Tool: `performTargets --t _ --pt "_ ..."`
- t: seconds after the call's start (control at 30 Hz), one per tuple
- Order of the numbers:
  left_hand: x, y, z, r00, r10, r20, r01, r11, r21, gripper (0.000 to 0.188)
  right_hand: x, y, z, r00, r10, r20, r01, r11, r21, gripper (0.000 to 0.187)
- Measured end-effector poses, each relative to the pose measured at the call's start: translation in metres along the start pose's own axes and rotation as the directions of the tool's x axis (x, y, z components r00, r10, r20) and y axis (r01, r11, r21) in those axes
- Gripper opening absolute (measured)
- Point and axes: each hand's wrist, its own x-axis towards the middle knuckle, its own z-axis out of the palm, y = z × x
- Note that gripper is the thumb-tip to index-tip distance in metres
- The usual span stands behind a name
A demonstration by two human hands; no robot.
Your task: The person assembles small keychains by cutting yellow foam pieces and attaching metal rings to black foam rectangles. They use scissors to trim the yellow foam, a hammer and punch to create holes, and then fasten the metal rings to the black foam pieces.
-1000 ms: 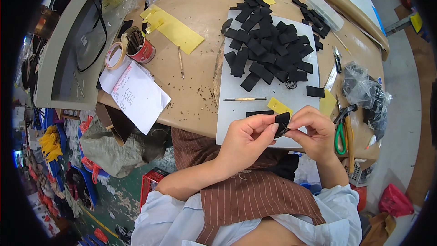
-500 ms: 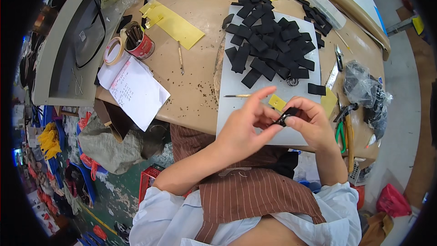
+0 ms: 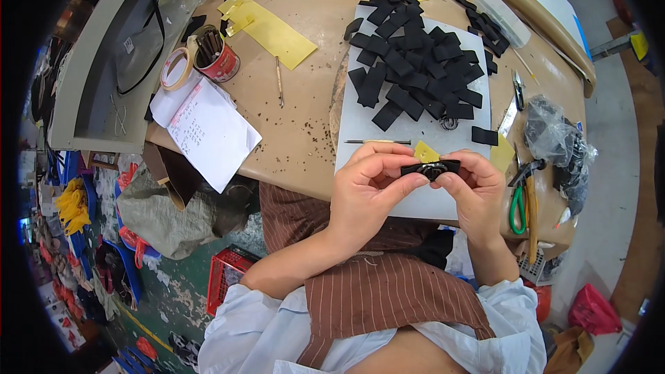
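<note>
Both hands pinch one small black strip (image 3: 431,167) with a metal ring at its middle, held flat between them just above the near edge of a grey board (image 3: 364,128). My left hand (image 3: 370,190) grips the strip's left end with thumb and fingers. My right hand (image 3: 473,190) grips its right end. A heap of similar black pieces (image 3: 415,69) covers the far half of the board. A thin tool (image 3: 377,142) and a small yellow scrap (image 3: 424,151) lie on the board just beyond my fingers.
A red can of tools (image 3: 216,61), a tape roll (image 3: 177,69) and white paper sheets (image 3: 208,128) sit at the left of the tan table. Yellow sheets (image 3: 273,28) lie behind. Green-handled scissors (image 3: 518,208) and a plastic bag (image 3: 557,142) are at right. A red crate (image 3: 228,280) stands on the floor.
The black strip was folded between my fingers a second ago; now it is stretched out flat between both hands, which have drawn slightly apart.
</note>
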Motion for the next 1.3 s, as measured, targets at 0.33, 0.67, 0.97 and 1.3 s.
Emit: performTargets --t 0.33,0.67,0.97,1.3 --pt "-0.007 0.003 0.0 0.991 0.125 0.05 -0.126 0.992 0.022 0.021 -0.005 -0.021 0.002 0.978 -0.15 0.144 0.192 0.92 -0.341 0.016" --pt "-0.001 0.035 -0.015 0.78 0.364 0.509 -0.542 0.8 0.257 0.015 -0.006 -0.028 -0.006 0.697 -0.577 0.426 0.704 0.666 -0.248 0.023" --pt "-0.009 0.033 -0.027 0.57 0.584 0.577 -0.821 0.4 0.406 0.02 0.009 -0.047 -0.003 0.639 -0.561 0.526 0.756 0.586 -0.292 0.024" --pt "0.001 0.046 -0.022 0.877 0.099 0.471 -0.257 0.924 0.284 0.032 0.007 -0.035 -0.008 0.633 -0.583 0.509 0.767 0.561 -0.312 0.022"
